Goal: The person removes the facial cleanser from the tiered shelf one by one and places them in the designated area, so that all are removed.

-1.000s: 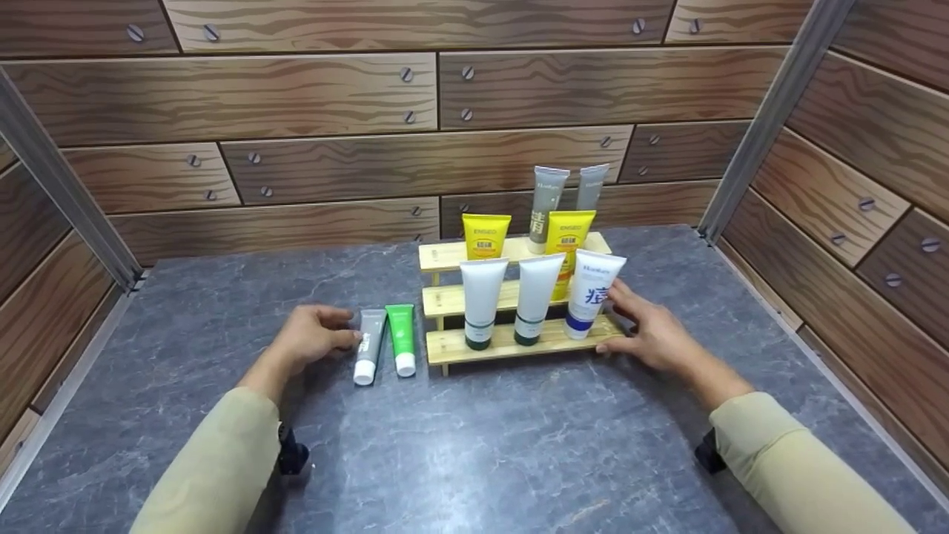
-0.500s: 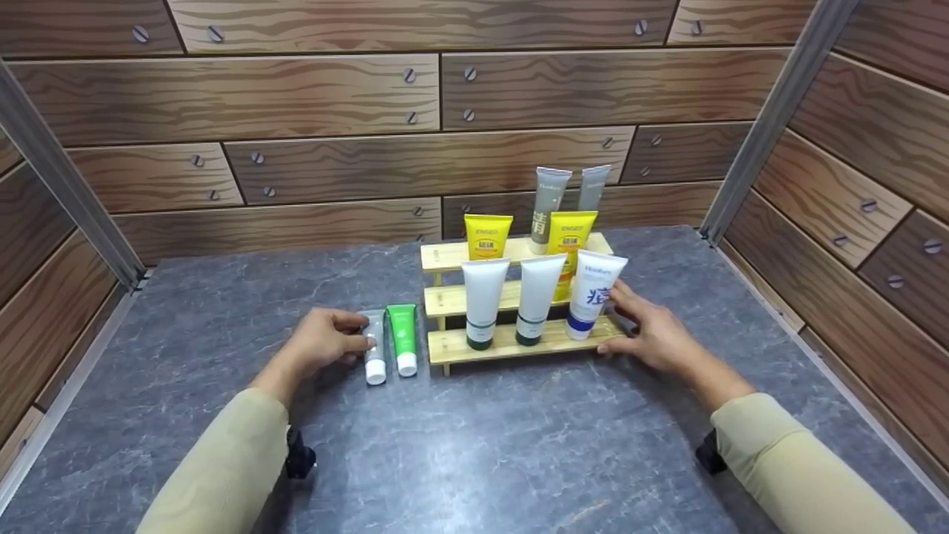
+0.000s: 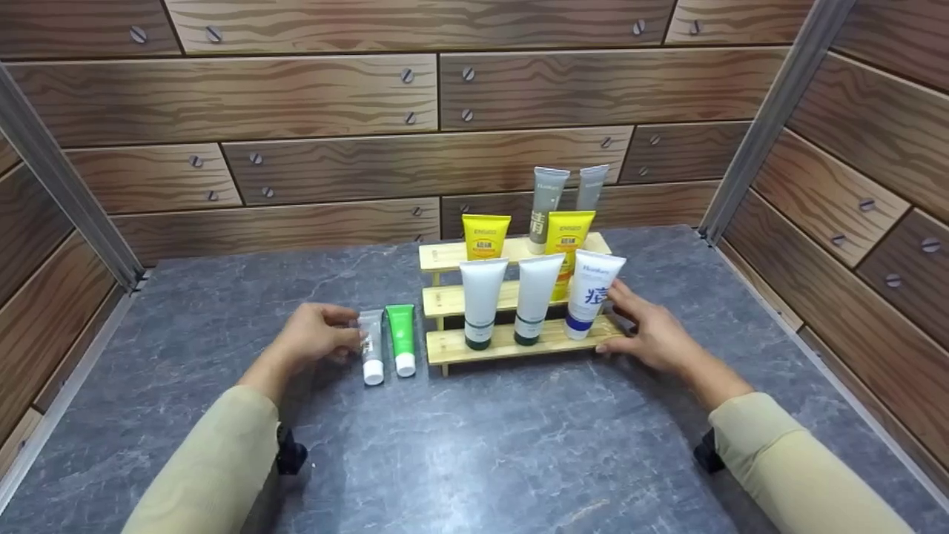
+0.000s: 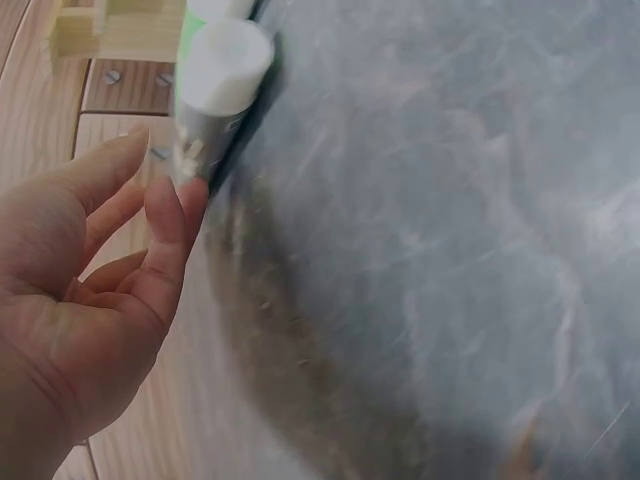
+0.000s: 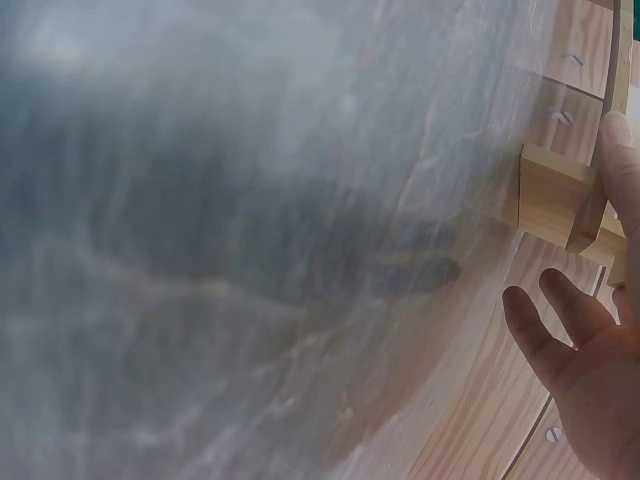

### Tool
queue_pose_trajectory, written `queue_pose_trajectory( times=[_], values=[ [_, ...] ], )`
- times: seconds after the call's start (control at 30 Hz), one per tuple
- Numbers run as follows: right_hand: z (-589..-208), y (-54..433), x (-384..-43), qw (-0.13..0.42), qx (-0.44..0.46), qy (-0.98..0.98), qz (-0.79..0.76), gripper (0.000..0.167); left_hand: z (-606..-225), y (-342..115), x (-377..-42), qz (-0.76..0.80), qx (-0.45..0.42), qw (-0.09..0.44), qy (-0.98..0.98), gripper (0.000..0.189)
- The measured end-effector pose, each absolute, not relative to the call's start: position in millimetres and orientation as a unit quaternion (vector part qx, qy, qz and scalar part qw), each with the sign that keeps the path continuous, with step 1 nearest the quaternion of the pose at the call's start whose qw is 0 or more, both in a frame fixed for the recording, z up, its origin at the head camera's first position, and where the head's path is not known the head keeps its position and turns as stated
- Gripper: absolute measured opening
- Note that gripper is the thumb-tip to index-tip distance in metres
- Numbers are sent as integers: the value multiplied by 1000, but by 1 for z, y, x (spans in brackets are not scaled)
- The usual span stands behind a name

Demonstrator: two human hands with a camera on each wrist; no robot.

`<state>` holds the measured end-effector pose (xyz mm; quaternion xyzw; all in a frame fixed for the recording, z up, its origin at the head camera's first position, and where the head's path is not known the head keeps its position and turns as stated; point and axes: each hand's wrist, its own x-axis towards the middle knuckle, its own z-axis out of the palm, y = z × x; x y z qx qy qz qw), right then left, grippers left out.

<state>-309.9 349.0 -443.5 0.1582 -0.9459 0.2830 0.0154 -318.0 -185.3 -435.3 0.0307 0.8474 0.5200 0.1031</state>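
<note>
A grey tube with a white cap (image 3: 372,350) lies on the table, cap toward me. My left hand (image 3: 315,334) is at its left side, with fingertips against or very near the tube's edge. Parallel to it on the right lies a green tube (image 3: 401,337). My right hand (image 3: 656,330) is at the right end of a three-step wooden rack (image 3: 448,345), thumb at the lowest step's front corner. In the right wrist view the thumb (image 5: 618,150) touches the rack, while other fingers spread apart. A white tube with blue writing (image 3: 593,293) stands beside that hand.
Two white tubes (image 3: 483,300) also stand on the lowest step. Two yellow tubes (image 3: 567,233) are on the middle step, and two grey tubes (image 3: 549,196) stand at the top. Wood-patterned walls (image 3: 334,96) enclose the grey table (image 3: 460,445).
The grey tube has shifted right and swung nearly parallel to the green one. My left hand moved right with it, then back left a little. The right hand stays in place.
</note>
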Motion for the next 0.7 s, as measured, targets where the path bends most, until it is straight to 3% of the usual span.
queue_pose_trajectory(
  times=[0.33,0.7],
  values=[
    [-442,349,-309,9,149,-945,289,108,-383,-192,-324,496,95,66,861,52],
    [-444,349,-308,18,153,-945,289,106,-282,-140,-335,463,168,23,870,58]
  ],
)
